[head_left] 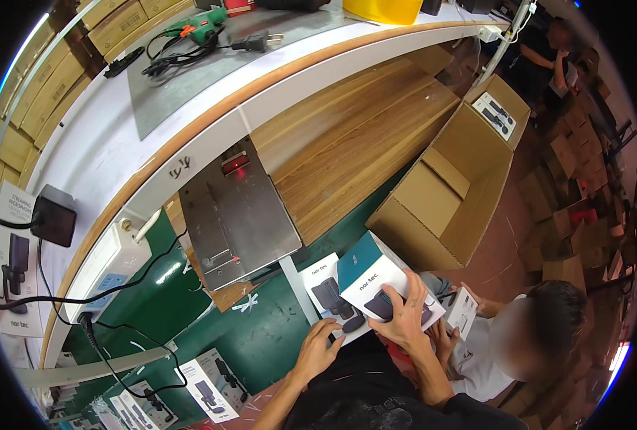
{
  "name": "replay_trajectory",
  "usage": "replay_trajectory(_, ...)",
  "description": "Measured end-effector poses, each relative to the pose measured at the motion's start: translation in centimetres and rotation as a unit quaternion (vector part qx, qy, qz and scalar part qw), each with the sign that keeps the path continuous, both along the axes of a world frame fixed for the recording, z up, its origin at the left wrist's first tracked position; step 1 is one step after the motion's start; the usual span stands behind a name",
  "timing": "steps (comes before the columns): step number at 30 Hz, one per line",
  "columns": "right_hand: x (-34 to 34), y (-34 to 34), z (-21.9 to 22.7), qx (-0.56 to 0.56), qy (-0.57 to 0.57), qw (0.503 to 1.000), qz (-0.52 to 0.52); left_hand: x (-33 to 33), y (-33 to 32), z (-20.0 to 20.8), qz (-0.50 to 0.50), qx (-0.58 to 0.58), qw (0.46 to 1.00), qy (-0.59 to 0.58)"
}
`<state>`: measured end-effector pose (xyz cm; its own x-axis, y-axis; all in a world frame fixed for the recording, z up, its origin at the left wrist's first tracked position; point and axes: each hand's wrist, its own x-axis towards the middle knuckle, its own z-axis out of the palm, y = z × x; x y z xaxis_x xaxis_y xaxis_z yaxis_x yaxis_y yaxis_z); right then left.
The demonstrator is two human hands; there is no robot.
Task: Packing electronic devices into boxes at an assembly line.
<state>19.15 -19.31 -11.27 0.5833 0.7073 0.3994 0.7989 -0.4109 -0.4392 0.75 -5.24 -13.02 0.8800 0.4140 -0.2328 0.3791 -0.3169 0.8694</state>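
My right hand [404, 319] grips a white microphone box [376, 276] with a teal side, fingers spread over its front and far edge. The box is tilted in front of my body. Partly behind it is a second white microphone box [325, 276], with a dark microphone pictured on its front. My left hand [320, 352] pinches the lower left corner of that second box, its fingertips curled at the edge. The two boxes overlap, and I cannot tell whether they touch all along.
An open cardboard carton [433, 193] stands at right, a small box [494, 115] by its far flap. A metal plate device [236, 215] with a red light lies ahead. More microphone boxes [207, 387], a power strip [110, 272] and cables are at left. A co-worker [490, 351] holds another box close by.
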Motion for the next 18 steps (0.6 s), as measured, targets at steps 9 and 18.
replay_trajectory(9, 4.2, 4.6, -5.3, -0.034, 0.089, 0.992, -0.086, 0.0, -1.0, -6.6, 0.155, -0.168, 0.969, 0.096)
replay_trajectory(18, 6.6, 3.3, -9.8, -0.072, 0.268, 0.959, -0.057, 2.1, -3.3, -11.5, 0.167, -0.082, 0.979, 0.080)
